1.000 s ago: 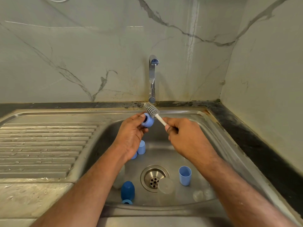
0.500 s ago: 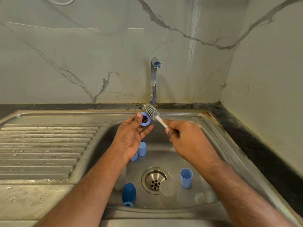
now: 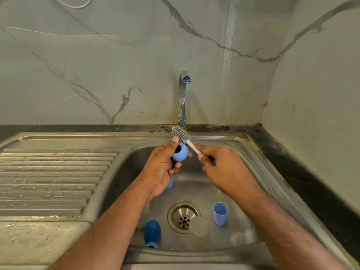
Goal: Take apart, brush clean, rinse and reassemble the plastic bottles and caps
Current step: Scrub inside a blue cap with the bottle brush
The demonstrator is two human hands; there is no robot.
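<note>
Over the sink basin (image 3: 259, 162), my left hand (image 3: 161, 168) pinches a light blue ring cap (image 3: 180, 153), its opening turned up and left. My right hand (image 3: 224, 168) grips the white handle of a bottle brush (image 3: 182, 134); the grey bristle head lies against the cap's upper rim, outside the opening. On the sink floor stand a light blue cup (image 3: 220, 213), a dark blue dome cap (image 3: 152, 229) with a blue ring (image 3: 152, 245) in front of it, and a clear lid (image 3: 198, 226) by the drain. Another blue piece (image 3: 170, 182) shows below my left hand.
The steel tap (image 3: 183, 98) rises behind the hands with no water running. The drain (image 3: 184, 217) sits mid-basin. A ribbed drainboard (image 3: 50, 178) spreads to the left. Clear plastic pieces (image 3: 236, 237) lie at the basin's front right. A marble wall closes the right side.
My left hand has turned the blue cap so its side faces me more, and the brush head has shifted slightly along its rim. The camera view has dipped a little.
</note>
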